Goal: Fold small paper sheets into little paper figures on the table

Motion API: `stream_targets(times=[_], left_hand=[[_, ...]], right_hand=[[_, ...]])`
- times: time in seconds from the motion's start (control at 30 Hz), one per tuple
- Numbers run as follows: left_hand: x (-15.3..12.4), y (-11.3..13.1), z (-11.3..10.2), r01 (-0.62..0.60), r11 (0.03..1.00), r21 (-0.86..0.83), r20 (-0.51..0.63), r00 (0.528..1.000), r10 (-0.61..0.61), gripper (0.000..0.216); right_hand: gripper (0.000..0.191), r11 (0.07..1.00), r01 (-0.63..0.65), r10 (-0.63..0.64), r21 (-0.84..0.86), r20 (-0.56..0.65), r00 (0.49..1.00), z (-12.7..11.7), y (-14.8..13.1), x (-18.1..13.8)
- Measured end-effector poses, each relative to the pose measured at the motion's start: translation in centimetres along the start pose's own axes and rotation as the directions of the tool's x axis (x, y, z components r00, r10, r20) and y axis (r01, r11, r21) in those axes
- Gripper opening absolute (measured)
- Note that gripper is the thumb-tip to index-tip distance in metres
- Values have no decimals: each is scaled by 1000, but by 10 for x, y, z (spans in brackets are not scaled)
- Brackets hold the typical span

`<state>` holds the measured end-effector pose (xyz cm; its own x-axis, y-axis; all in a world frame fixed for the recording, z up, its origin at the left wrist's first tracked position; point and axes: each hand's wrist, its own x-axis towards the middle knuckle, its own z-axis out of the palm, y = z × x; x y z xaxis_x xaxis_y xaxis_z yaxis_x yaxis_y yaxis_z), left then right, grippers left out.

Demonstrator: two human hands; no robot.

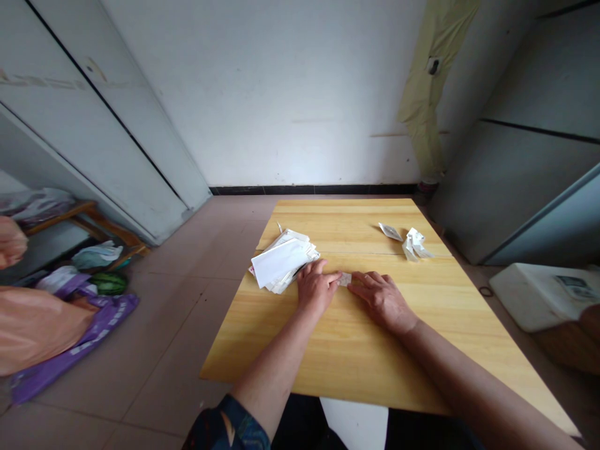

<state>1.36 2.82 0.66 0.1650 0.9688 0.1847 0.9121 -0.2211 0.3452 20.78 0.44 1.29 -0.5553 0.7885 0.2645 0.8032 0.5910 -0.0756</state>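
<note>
**Operator:** What do you record at my hands?

**Inspector:** You have a small folded white paper (345, 279) lying on the wooden tabletop (360, 356) at 12 o'clock, between your two hands. Its long axis runs roughly 9 to 3, with a slight tilt.

**Operator:** State of the fingers?

**Inspector:** Your left hand (315, 289) rests palm down at the paper's 9 o'clock end, its fingers (328, 278) pressed together, with the tips at or on that end. Your right hand (382, 302) lies palm down towards 3 o'clock, its fingers (363, 282) slightly spread and reaching towards the other end. I cannot tell whether either hand is pinching the paper.

**Operator:** Which hand is nearer?

**Inspector:** Your left, by a small margin. The paper lies to the right of its fingertips and to the left of your right fingertips, which are just beside it.

**Operator:** And further out?

**Inspector:** At 11 o'clock, just beside your left hand, you have a loose stack of white paper sheets (281, 261). At 1 o'clock, near the table's far edge, lie some folded white paper pieces (412, 244). On the floor at 10 o'clock are a purple plastic bag (79, 344) and a striped watermelon (110, 283). A white box (534, 297) sits at 3 o'clock.
</note>
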Motion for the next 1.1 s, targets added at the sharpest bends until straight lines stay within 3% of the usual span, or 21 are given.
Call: stream_targets(times=[0.43, 0.7, 1.0, 1.1], left_hand=[[-2, 3, 0, -13, 1000, 10, -26, 1000, 13, 24], [-2, 3, 1, -15, 1000, 4, -33, 999, 16, 24], [-3, 4, -1, -16, 1000, -4, -33, 999, 16, 25], [-3, 4, -1, -12, 1000, -5, -31, 999, 12, 24]], right_hand=[[39, 1000, 20, -20, 9, -66, 998, 11, 11, -5], [41, 998, -7, 8, -63, 27, 1000, 2, -1, 3], [38, 989, -94, 101, -117, 51, 994, 1, -6, 9], [38, 991, -73, 79, -109, 55, 995, 1, -5, 9]])
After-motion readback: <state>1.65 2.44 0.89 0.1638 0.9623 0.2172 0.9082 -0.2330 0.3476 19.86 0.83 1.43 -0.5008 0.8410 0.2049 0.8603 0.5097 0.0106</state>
